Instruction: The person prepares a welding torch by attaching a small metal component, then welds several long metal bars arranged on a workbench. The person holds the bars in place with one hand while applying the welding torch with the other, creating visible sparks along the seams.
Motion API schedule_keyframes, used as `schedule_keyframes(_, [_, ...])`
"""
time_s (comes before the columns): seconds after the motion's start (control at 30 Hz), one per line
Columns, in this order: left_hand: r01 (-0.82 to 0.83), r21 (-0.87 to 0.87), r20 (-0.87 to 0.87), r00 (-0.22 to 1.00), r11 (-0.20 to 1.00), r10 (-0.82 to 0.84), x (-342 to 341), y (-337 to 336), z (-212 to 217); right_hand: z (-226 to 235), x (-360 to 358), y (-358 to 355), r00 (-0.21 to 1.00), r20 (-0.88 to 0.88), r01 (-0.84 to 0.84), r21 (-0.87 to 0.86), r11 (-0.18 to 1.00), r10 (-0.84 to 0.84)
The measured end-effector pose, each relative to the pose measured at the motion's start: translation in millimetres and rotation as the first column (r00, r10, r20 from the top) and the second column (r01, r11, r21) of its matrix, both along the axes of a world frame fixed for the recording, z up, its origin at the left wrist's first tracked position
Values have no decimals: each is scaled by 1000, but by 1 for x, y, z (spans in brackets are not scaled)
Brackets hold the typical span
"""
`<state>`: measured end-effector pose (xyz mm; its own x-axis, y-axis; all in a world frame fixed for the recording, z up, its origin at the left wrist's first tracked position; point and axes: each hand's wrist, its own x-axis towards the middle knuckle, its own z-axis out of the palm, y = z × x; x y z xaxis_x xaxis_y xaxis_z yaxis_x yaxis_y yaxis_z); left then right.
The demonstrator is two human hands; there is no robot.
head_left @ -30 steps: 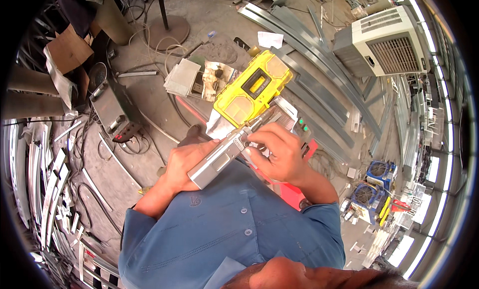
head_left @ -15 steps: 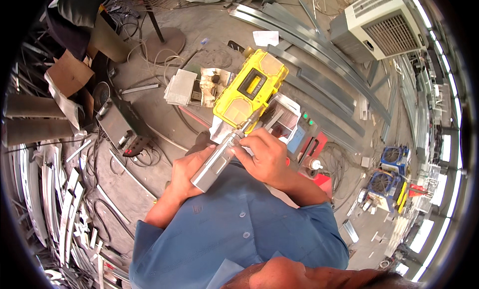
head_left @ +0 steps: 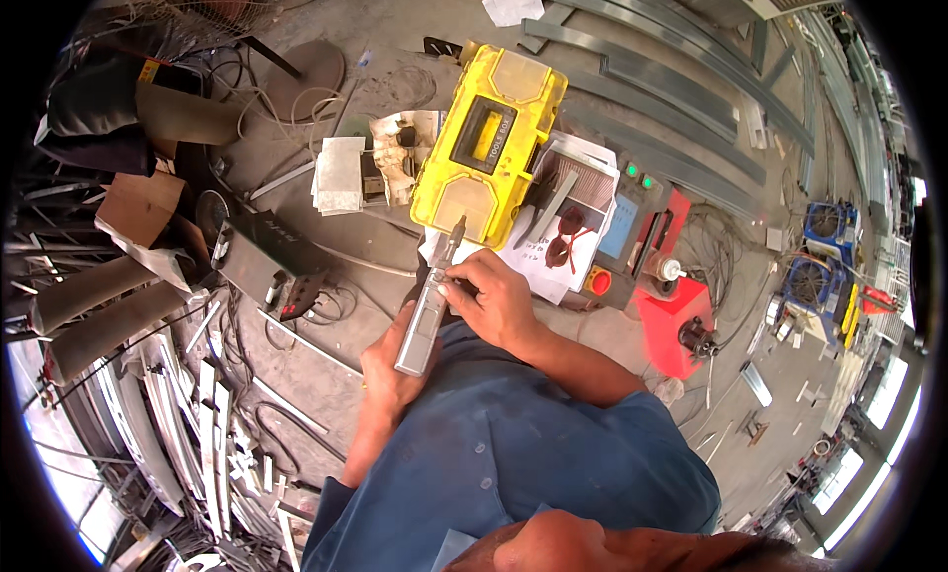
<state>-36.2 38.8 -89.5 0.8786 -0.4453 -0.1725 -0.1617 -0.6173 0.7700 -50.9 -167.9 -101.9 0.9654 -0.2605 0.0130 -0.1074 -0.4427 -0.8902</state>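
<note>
A grey metal box-shaped hand tool with a narrow pointed nozzle lies close in front of my blue shirt, its tip toward the toolbox. My left hand is closed round the left side and underside of its body, with some fingers hidden beneath it. From the other side, my right hand grips the part where the nozzle joins the body, thumb and fingers bent in. Just beyond the tip is a yellow toolbox with clear lid panels and a dark handle; the nozzle overlaps its near end in view.
Right of the toolbox are papers, red-framed sunglasses and a control panel with green lights. A red machine base stands beyond. Left are a black machine, cables and metal offcuts; steel profiles lie at far right.
The view has shifted, bringing the sunglasses and more of the red base into sight. The tool now points more straight ahead, still held in both hands.
</note>
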Motion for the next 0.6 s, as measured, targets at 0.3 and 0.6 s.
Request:
schedule_keyframes(0.3, [-17, -14, -9, 1000, 1000, 17, -3, -16, -17, -24, 1, -14, 1000, 2, 14, 124, 992, -14])
schedule_keyframes(0.6, [-49, -10, -18, 999, 999, 49, -8, -18, -21, -32, 1, -12, 998, 51, 23, 214, 977, -34])
